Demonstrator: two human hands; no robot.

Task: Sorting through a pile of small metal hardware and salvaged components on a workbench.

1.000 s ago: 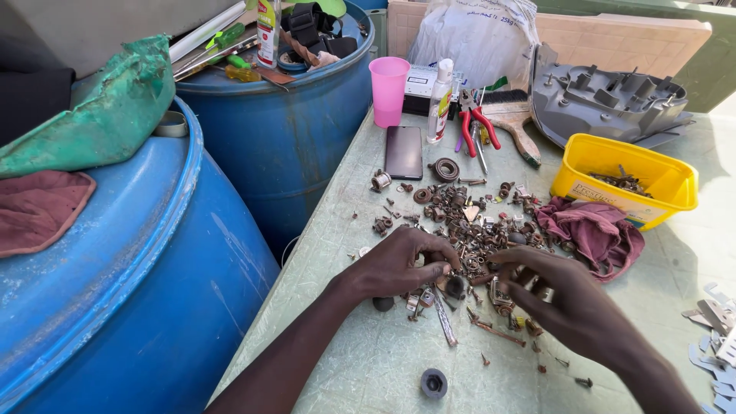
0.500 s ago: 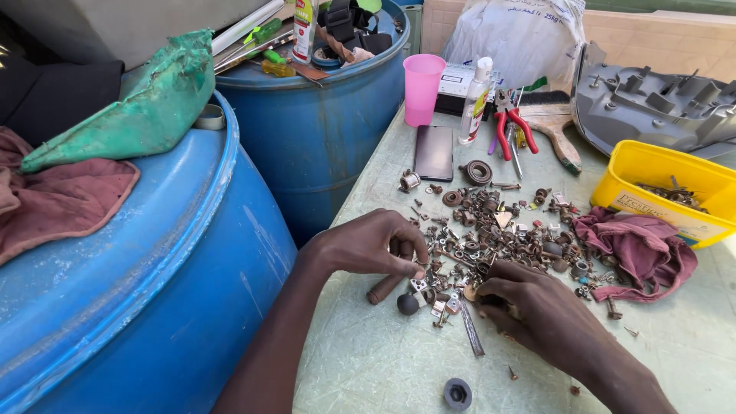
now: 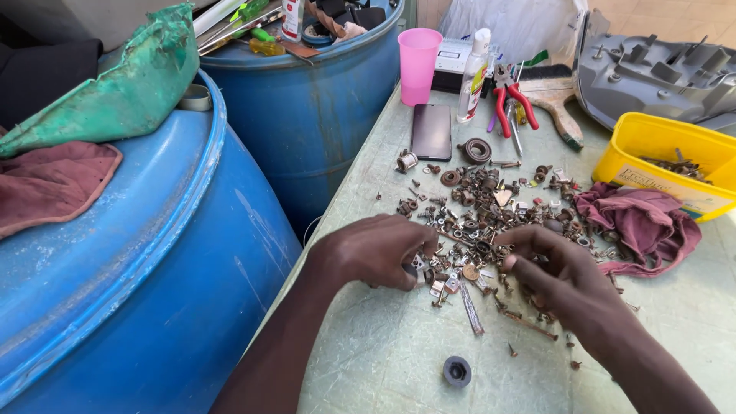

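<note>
- Spreading across the middle of the frame, a pile of rusty screws, washers and small metal bits (image 3: 491, 211) lies on the pale green table (image 3: 383, 353), between both hands and the things at the top.
- Left hand (image 3: 376, 251), centre of the frame, is curled with fingertips drawn together on a small metal piece (image 3: 418, 266) at the pile's near edge; what exactly it pinches is too small to tell.
- Right hand (image 3: 563, 272), right of centre, rests on the pile with fingers bent and loosely apart, thumb tucked toward the forefinger; I cannot tell whether it grips anything.
- A flat metal strip (image 3: 470, 308) lies just below the hands, and a dark round ring (image 3: 457, 371) sits apart near the bottom edge.
- A maroon rag (image 3: 640, 226) lies at the right, touching the pile's edge, with a yellow tub (image 3: 659, 146) behind it.
- Along the top: a pink cup (image 3: 418, 65), a dark phone (image 3: 432, 131), a white bottle (image 3: 474, 75), red-handled pliers (image 3: 510, 103) and a grey moulded plastic part (image 3: 652, 73).
- Two blue barrels (image 3: 153, 291) fill the left side; a green bag (image 3: 123, 92) rests on the nearer one.
</note>
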